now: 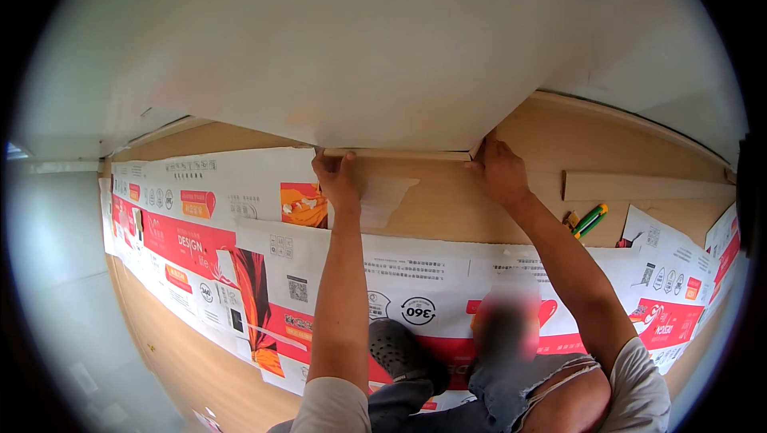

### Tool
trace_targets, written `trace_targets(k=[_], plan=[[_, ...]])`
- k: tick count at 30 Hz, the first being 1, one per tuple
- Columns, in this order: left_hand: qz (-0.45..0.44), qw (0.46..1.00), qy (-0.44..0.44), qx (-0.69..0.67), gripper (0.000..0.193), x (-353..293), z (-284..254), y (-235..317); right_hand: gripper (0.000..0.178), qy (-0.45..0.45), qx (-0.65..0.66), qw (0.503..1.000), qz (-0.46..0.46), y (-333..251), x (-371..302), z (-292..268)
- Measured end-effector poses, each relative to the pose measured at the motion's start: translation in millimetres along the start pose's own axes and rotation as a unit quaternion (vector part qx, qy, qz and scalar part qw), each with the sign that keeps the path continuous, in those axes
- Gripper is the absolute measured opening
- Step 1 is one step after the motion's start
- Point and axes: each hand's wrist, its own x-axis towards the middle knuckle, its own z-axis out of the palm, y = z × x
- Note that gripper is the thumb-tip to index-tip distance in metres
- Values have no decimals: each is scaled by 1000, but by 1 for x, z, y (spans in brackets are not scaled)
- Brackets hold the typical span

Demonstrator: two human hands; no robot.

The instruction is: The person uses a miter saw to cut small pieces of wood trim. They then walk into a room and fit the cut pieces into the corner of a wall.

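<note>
A thin wood-coloured trim strip [407,155] lies along the foot of the pale wall face [383,57], which juts toward me. My left hand [337,183] has its thumb and fingers pressed round the strip's left end, at the wall's left corner. At the right corner, my right hand [502,171] grips the other end, its thumb against the strip and a finger reaching up round the edge. Some fingertips are hidden at both corners. A pale paper piece [385,199] lies on the floor beside my left hand.
Printed white and red protective sheets [192,229] cover much of the wood-look floor [176,353]. Right of my right forearm lie a green and yellow utility knife [590,220] and a loose wood strip [639,187]. My dark clog [403,349] rests on the sheeting.
</note>
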Motion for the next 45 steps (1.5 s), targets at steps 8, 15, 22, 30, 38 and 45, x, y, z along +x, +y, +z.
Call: trace_targets(k=[8, 15, 22, 30, 38, 45], plan=[[-2, 998, 20, 60, 51, 4, -3, -8, 108, 65, 23, 997, -38, 10, 1, 16], [-9, 1000, -7, 22, 53, 1, 0, -1, 108, 27, 37, 999, 1, 10, -3, 13], [13, 1000, 19, 9, 62, -2, 5, -2, 101, 19, 42, 999, -5, 3, -3, 5], [-73, 993, -15, 91, 69, -24, 34, 9, 99, -25, 70, 997, 19, 5, -6, -7], [-78, 988, -124, 42, 54, -68, 89, -6, 98, -45, 91, 995, 21, 7, -7, -17], [-27, 986, -162, 19, 57, -69, 98, -11, 97, 3, 78, 997, -4, 10, -8, -9]])
